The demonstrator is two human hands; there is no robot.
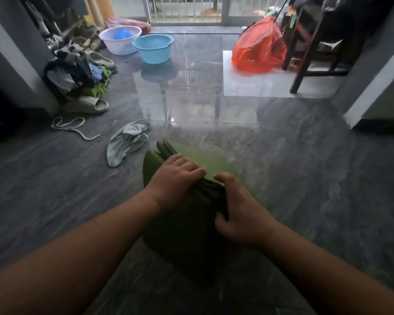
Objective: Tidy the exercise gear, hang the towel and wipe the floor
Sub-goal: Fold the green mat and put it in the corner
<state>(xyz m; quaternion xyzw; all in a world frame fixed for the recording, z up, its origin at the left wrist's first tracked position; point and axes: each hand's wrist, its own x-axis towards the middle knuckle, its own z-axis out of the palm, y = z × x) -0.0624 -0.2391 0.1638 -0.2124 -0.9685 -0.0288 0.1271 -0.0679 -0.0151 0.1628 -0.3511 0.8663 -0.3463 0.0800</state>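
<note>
Green mat (pixel 182 226), no legible writing

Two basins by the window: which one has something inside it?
The white basin, the left one of the pair, holds something blue. The light blue basin beside it shows nothing inside.

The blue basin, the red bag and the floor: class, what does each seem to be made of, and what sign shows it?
Blue basin: probably moulded plastic, with smooth walls, even colour and a rolled rim.
Red bag: thin plastic film, crinkled, glossy and slightly translucent.
Floor: likely polished stone or glazed tile, grey-veined, mirroring the window light.
</note>
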